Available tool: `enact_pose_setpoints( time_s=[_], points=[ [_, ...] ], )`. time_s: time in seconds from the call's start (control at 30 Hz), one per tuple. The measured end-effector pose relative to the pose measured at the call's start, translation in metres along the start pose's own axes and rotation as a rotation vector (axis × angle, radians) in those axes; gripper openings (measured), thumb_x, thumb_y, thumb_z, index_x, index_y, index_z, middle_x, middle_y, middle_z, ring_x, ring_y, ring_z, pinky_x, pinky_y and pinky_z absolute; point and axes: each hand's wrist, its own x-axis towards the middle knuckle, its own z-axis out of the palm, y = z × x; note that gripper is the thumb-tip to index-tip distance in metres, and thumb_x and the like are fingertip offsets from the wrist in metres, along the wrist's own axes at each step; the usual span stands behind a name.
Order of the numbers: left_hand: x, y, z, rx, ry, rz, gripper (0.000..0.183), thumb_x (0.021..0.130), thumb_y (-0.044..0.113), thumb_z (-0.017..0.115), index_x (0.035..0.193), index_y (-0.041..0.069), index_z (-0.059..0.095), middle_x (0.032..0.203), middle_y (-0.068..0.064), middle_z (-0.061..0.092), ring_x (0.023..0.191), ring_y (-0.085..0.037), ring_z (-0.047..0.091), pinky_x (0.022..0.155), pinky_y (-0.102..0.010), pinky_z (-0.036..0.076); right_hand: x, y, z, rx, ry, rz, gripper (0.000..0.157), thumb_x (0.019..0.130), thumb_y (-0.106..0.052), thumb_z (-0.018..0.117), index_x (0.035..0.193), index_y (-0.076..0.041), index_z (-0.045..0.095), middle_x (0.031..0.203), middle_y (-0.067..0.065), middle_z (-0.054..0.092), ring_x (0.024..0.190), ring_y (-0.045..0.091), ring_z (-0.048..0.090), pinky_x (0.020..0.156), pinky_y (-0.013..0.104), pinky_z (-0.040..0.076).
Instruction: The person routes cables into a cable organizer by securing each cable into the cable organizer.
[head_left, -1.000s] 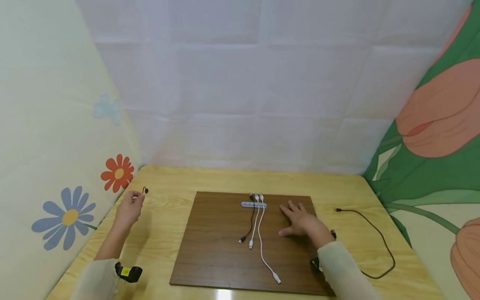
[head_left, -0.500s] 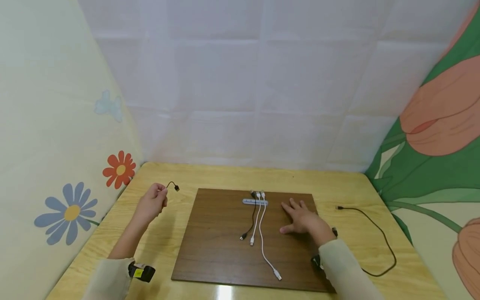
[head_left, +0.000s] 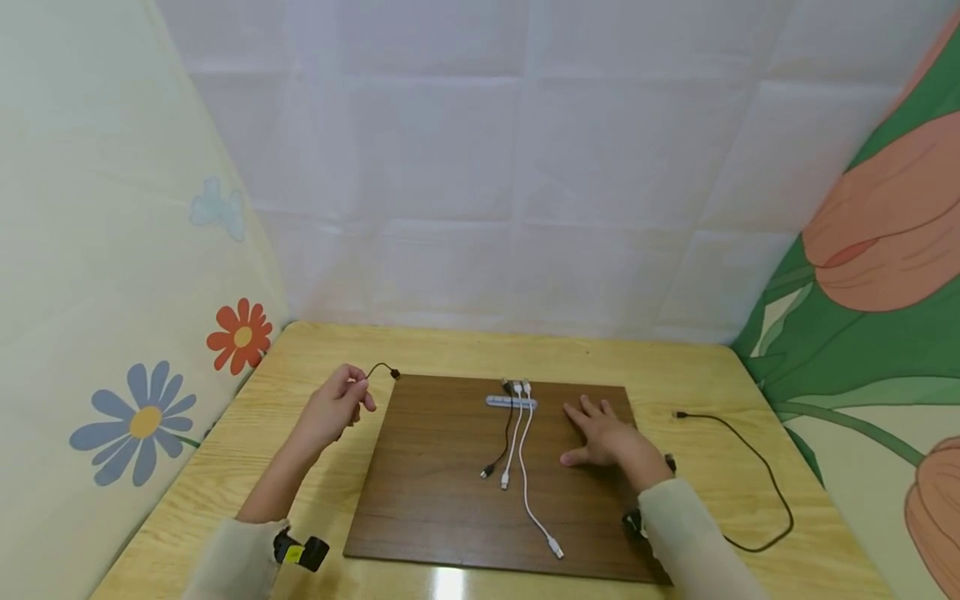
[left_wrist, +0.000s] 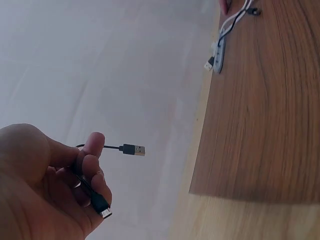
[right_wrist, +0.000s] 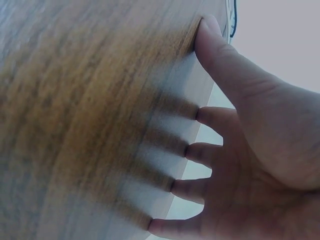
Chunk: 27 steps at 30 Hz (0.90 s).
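My left hand pinches a short black USB cable left of the brown board. In the left wrist view its USB-A plug sticks out past the fingertips, and a micro-USB plug lies against the curled fingers. Spread fingertips of my right hand rest on the board's right part. Between the hands, a pale blue cable holder sits near the board's far edge. Across it run a black cable, a short white cable and a longer white cable.
A long black cable curves over the yellow wooden table to the right, partly behind the right forearm. White sheeting hangs along the table's far edge, with floral cloth on the right side and flower-printed cloth on the left.
My left hand has moved right with the black USB cable, from the far left of the table to beside the board's far left corner. The right hand stays in place.
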Motion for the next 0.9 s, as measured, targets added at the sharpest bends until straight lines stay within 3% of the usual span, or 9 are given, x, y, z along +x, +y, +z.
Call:
enact_pose_setpoints(
  time_s=[0.17,0.43,0.57,0.7,0.9],
  points=[
    [-0.002,0.011,0.017,-0.042,-0.020,0.043,0.013,0.109,0.019,0.047,0.111,0.006,0.052,0.082,-0.007,0.067,0.062,-0.016,0.052,0.054,-0.025,0.042,0.002,0.001,0.001,-0.007,0.007,-0.010,0.096,0.087,-0.051,0.074,0.159,-0.007,0.027,0.164,0.029,0.012,0.146,0.060,0.008,0.104,0.080,0.024],
    [-0.001,0.018,0.043,-0.047,-0.058,0.107,0.012,0.108,0.019,0.050,0.108,0.006,0.052,0.086,-0.011,0.070,0.063,-0.018,0.053,0.058,-0.026,0.042,0.002,0.002,-0.002,-0.010,0.006,-0.015,0.095,0.088,-0.050,0.074,0.159,-0.007,0.027,0.164,0.030,0.012,0.146,0.060,0.008,0.105,0.079,0.024],
    [-0.001,0.019,0.054,-0.052,-0.087,0.122,0.010,0.107,0.016,0.051,0.106,0.007,0.052,0.092,-0.017,0.071,0.066,-0.029,0.061,0.061,-0.028,0.047,0.002,0.002,-0.003,-0.011,0.007,-0.008,0.096,0.087,-0.051,0.074,0.159,-0.008,0.028,0.164,0.029,0.013,0.147,0.059,0.008,0.105,0.080,0.024],
    [-0.002,0.020,0.063,-0.071,-0.103,0.135,0.009,0.106,0.013,0.052,0.107,0.004,0.053,0.092,-0.019,0.072,0.069,-0.039,0.063,0.059,-0.027,0.047,0.002,0.002,-0.002,-0.006,0.010,-0.008,0.096,0.087,-0.051,0.075,0.159,-0.008,0.028,0.164,0.029,0.013,0.147,0.059,0.008,0.105,0.080,0.024],
    [-0.004,0.024,0.072,-0.092,-0.111,0.139,0.005,0.105,0.010,0.053,0.105,0.005,0.054,0.090,-0.019,0.072,0.067,-0.038,0.061,0.055,-0.025,0.044,0.002,0.001,0.000,-0.002,0.009,-0.002,0.097,0.087,-0.051,0.075,0.159,-0.008,0.028,0.165,0.028,0.013,0.147,0.059,0.008,0.105,0.080,0.024]
  ],
)
